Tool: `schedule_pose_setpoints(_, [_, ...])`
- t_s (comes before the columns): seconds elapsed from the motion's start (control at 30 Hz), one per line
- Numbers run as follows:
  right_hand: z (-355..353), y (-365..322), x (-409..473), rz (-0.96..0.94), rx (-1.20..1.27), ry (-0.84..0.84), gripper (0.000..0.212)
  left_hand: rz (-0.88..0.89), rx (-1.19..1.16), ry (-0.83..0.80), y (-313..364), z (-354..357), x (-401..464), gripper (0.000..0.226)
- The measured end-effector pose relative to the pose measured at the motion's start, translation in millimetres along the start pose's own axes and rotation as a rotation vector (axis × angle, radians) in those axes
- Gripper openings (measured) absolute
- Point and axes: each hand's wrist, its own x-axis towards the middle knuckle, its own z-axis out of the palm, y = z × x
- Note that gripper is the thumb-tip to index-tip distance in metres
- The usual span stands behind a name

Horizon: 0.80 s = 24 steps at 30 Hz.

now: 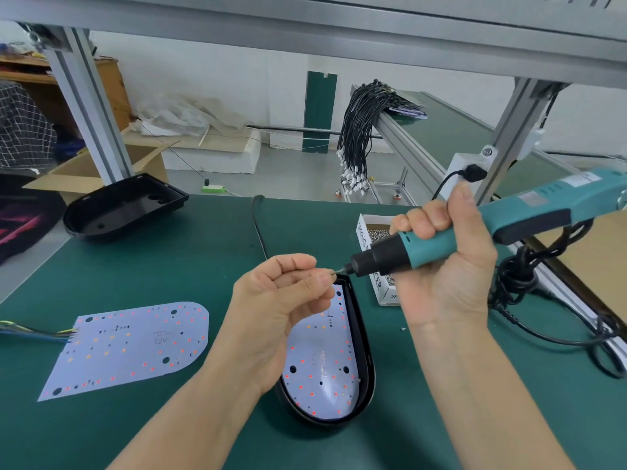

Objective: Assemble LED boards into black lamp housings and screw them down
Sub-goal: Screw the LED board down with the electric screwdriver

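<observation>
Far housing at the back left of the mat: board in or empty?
Empty. The far housing lies open side up showing only its bare black inner floor; a loose LED board lies flat on the mat nearer the person.

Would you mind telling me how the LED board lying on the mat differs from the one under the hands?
The loose LED board lies bare and flat on the green mat; the seated LED board sits inside a black housing. The loose one shows whole, with coloured wires at its left end; the seated one is partly hidden by the left hand. Both are white, rounded at one end and marked 12V.
</observation>
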Motion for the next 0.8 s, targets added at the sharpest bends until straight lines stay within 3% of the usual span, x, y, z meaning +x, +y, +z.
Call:
schedule_pose_setpoints(0.23, [-7, 0, 2, 0.014, -0.007, 0.02, 0.025, 0.057, 0.223, 0.004, 1, -1, 7, 0.033])
schedule_pose_setpoints(0.53, [-9, 2, 7, 0.026, 0.035, 0.058, 0.025, 0.079, 0.268, -0.021, 1, -2, 15, 0.026])
schedule_pose_setpoints(0.73, [-9, 5, 11, 0.017, 0.029, 0.072, 0.024, 0.05, 0.33, -0.066, 7, 0, 13, 0.056])
schedule_pose_setpoints(0.8, [-11, 6, 14, 0.021, 0.03, 0.072, 0.025, 0.102, 0.345, 0.014, 13, -7, 14, 0.051])
